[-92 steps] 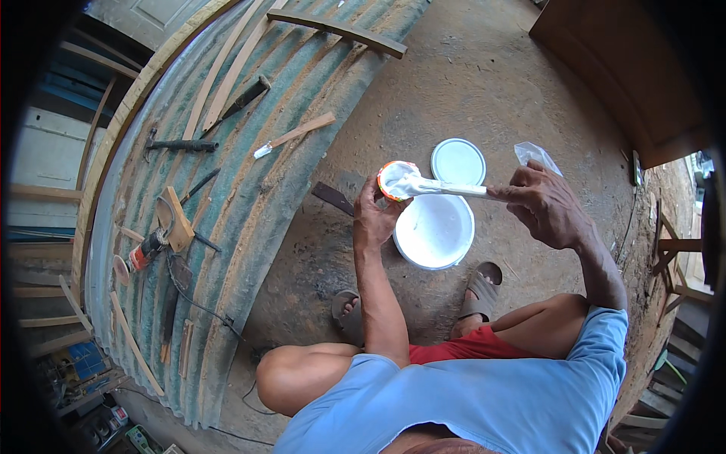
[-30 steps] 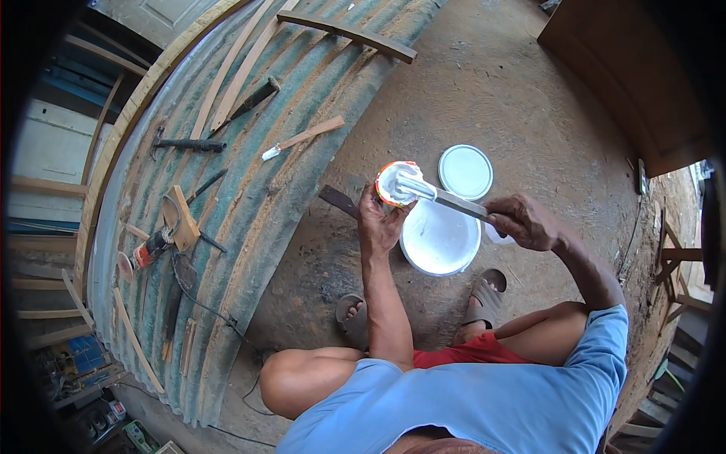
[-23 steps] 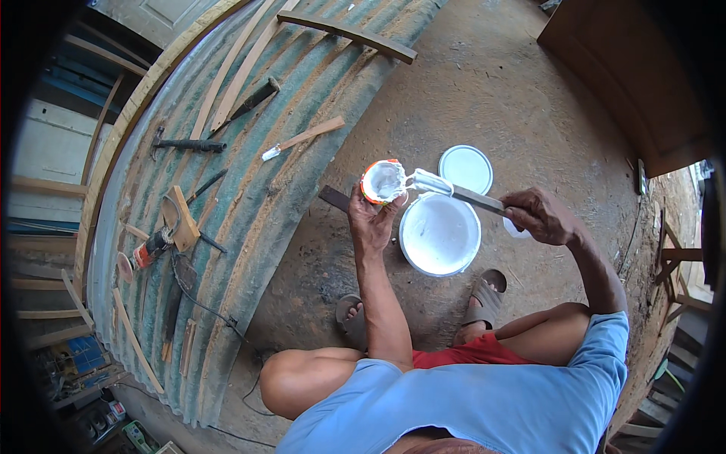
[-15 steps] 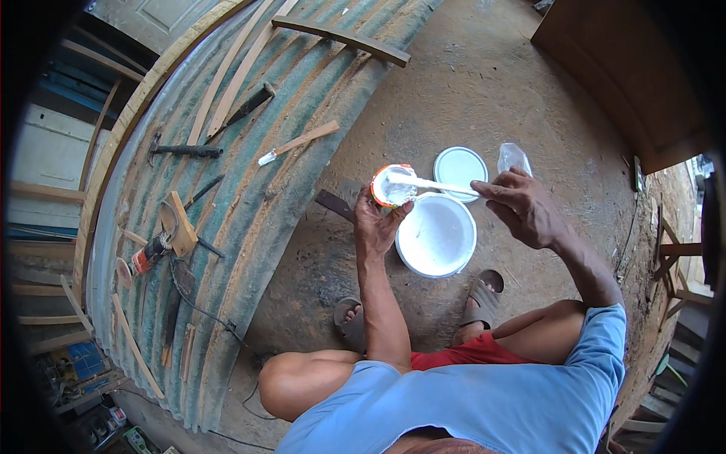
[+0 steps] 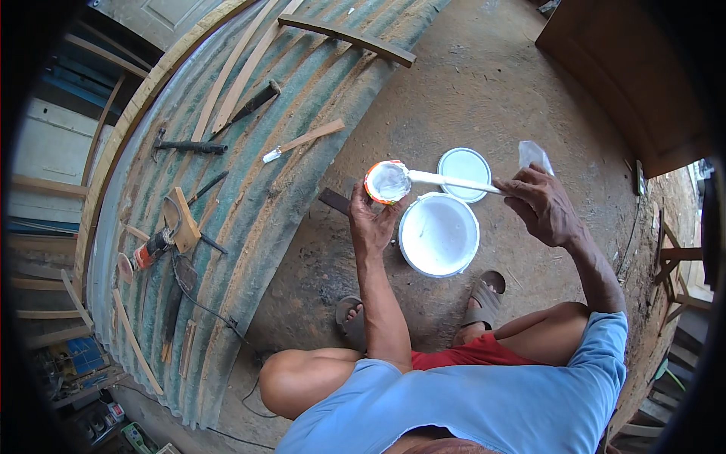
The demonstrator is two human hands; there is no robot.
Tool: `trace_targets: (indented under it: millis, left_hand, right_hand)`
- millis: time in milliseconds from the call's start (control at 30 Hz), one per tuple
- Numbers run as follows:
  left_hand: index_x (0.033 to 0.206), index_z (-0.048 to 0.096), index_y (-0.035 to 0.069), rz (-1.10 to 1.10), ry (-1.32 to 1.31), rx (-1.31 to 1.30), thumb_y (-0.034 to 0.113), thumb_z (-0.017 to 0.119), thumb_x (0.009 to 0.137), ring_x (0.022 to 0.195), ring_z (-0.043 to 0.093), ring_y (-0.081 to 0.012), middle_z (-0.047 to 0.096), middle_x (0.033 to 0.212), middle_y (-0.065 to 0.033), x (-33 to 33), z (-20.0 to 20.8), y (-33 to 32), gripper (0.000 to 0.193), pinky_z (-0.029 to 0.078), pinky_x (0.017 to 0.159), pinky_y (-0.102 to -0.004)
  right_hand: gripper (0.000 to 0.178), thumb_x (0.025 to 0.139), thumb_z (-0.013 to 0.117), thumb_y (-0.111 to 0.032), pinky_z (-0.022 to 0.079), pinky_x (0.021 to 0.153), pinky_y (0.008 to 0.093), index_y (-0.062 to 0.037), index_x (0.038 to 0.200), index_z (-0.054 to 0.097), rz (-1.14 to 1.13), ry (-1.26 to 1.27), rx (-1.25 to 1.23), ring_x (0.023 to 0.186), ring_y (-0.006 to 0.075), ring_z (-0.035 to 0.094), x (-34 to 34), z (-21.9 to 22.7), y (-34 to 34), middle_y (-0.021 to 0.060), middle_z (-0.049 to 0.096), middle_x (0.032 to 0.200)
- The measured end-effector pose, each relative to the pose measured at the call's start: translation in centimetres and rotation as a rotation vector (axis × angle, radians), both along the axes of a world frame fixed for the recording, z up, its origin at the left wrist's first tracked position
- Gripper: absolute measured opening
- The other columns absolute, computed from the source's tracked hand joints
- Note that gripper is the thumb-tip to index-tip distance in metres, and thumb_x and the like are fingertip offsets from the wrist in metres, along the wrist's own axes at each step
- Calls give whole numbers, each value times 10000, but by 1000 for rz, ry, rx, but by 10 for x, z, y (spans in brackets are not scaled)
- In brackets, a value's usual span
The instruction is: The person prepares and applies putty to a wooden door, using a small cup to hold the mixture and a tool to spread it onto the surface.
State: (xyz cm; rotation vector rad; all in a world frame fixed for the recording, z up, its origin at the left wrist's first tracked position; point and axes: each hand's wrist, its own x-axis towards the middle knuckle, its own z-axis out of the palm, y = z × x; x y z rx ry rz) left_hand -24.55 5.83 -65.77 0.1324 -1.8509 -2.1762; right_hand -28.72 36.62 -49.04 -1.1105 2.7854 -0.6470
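While the L hand (image 5: pixel 371 225) curls round the can (image 5: pixel 387 184), its open mouth up, the R hand (image 5: pixel 543 203) pinches the stick (image 5: pixel 454 181) by its right end. Stick's long axis runs approx. L–R, white-coated tip at the can's right rim; can't tell if touching. Can lies left of the R hand; tub (image 5: pixel 439 275) sits below, btwn both hands, on the near side, w/ lid (image 5: pixel 467 172) just beyond.

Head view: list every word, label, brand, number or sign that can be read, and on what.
None can be read.
Orange-sided can in the left hand: any print too small.
Angle grinder on the corrugated sheet: any markings too blurred.
Green-and-white item at lower left: too blurred.
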Motion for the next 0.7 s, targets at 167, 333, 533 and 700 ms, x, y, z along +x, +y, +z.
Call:
trace_targets:
  millis: [167, 333, 533, 700]
  left_hand:
    - [1296, 583, 5, -69, 17, -40, 49, 873, 793, 1185, 644, -195, 674, 1260, -101, 0, 8, 6, 583, 536, 1044, -366]
    - [1308, 567, 5, -48, 57, -17, 27, 868, 791, 1155, 653, -192, 675, 1243, -106, 2, 0, 8, 599, 552, 1011, -348]
    - [1305, 559, -4, 40, 64, 161, 20, 853, 810, 1114, 666, -190, 677, 1228, -105, 2, -7, -5, 576, 555, 1004, -345]
    - [1278, 589, 13, -3, -17, 80, 96, 889, 793, 1133, 662, -187, 683, 1223, -93, 2, 3, 0, 576, 550, 1013, -352]
  right_hand:
    - [326, 1023, 569, -244, 484, 617, 356, 29, 1161, 682, -103, -614, -238, 679, 178, 602, 4, -8, -12, 90, 626, 734]
    - [391, 1069, 526, -329, 453, 594, 326, 32, 1090, 675, 0, -816, -179, 644, 127, 526, 1, -32, -9, 35, 577, 690]
    - [385, 1068, 543, -314, 423, 568, 313, 11, 1206, 698, -79, -824, -153, 631, 98, 499, -4, -28, 11, -2, 553, 667]
    - [388, 1012, 621, -225, 477, 731, 399, -90, 1374, 654, -146, -440, -195, 867, 207, 591, -1, -21, -3, 143, 677, 1047]
